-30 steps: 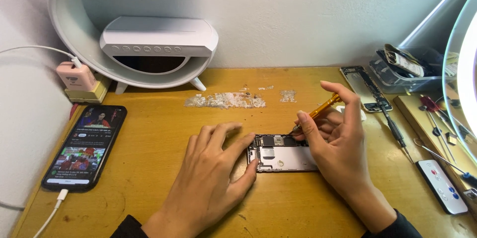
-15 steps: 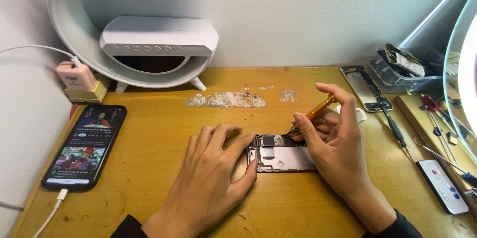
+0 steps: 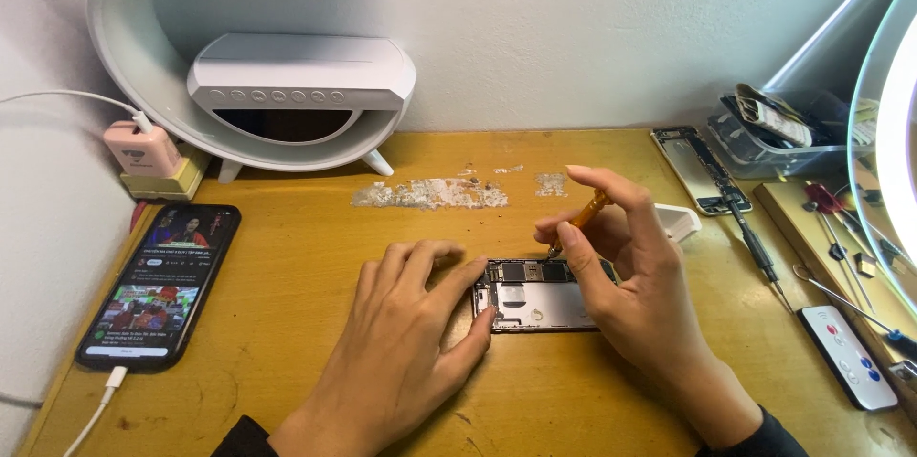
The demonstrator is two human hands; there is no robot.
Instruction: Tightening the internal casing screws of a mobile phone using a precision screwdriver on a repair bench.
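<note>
An opened phone (image 3: 531, 297) with its inner parts bared lies flat in the middle of the wooden desk (image 3: 287, 304). My left hand (image 3: 406, 342) rests flat on the desk, its fingertips pressed against the phone's left end. My right hand (image 3: 621, 276) pinches an orange-handled screwdriver (image 3: 585, 215) between thumb and fingers, and the tip points down at the phone's top edge. The right palm hides the phone's right end.
A lit black phone (image 3: 159, 283) on a white cable lies at the left. At the back stands a white round lamp-speaker (image 3: 248, 65), with a pink charger (image 3: 143, 148) beside it. Right of my hands lie a white tray (image 3: 678, 221), a bare phone frame (image 3: 695, 169), screwdrivers (image 3: 755, 252) and a white remote (image 3: 846, 355).
My right hand has shifted slightly left and tilted the screwdriver more upright over the phone's top edge. The left hand has stayed in place.
</note>
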